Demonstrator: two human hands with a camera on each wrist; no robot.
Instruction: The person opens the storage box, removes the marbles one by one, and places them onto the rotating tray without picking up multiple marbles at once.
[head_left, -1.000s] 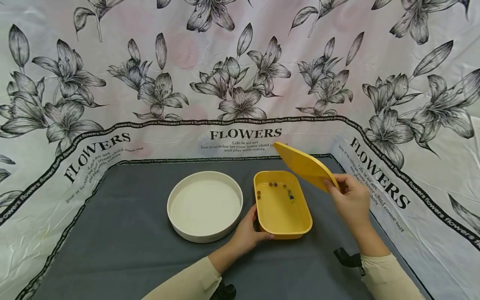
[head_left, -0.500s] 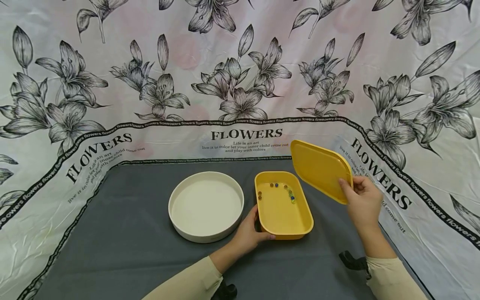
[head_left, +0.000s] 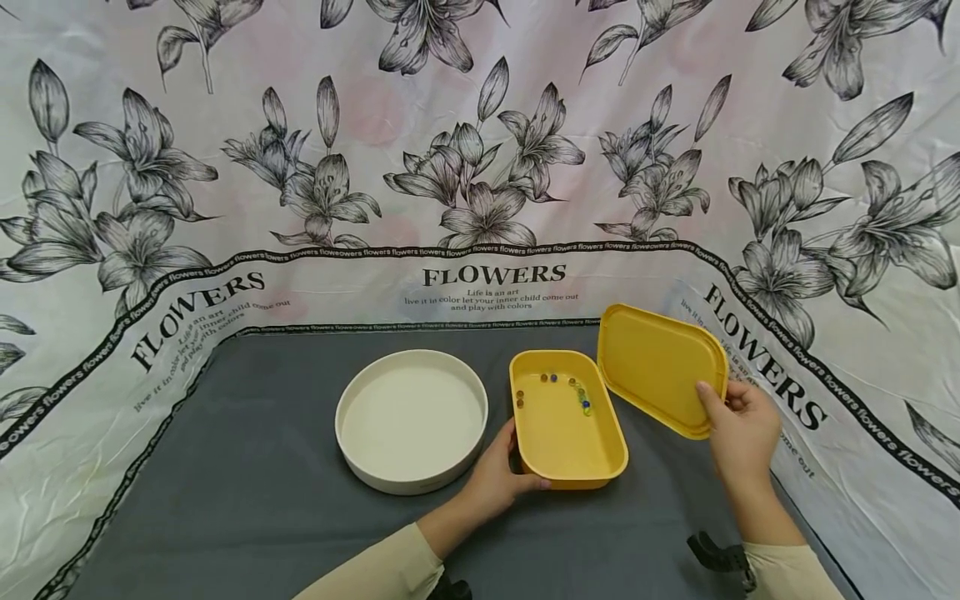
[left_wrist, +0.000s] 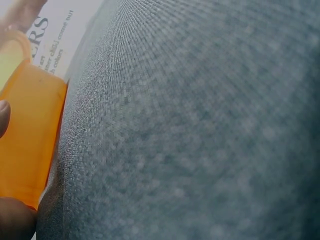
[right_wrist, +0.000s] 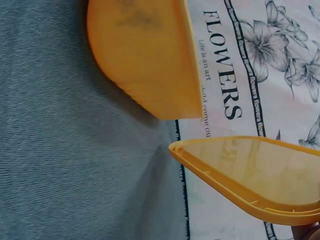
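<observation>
A yellow rectangular box (head_left: 570, 446) stands uncovered on the grey cloth in the head view. Several small glass balls (head_left: 585, 404), brown, blue and greenish, lie along its far and side edges. My left hand (head_left: 491, 479) grips its near left corner, thumb on the front wall. In the left wrist view the box wall (left_wrist: 32, 135) shows between two fingertips. My right hand (head_left: 746, 429) pinches the yellow lid (head_left: 660, 367) by its right edge, thumb on the face toward me. The lid is tilted, right of the box; the right wrist view shows its rimmed inner face (right_wrist: 250, 170).
Left of the box is a round cream-white tray (head_left: 411, 421) with a low wall and nothing in it. The grey cloth (head_left: 262, 467) has a white printed border (head_left: 495, 287), and a flower-patterned sheet rises behind.
My right hand has moved the lid right and lower, turning its broad face toward me. The left hand keeps its grip on the box, which stays in place.
</observation>
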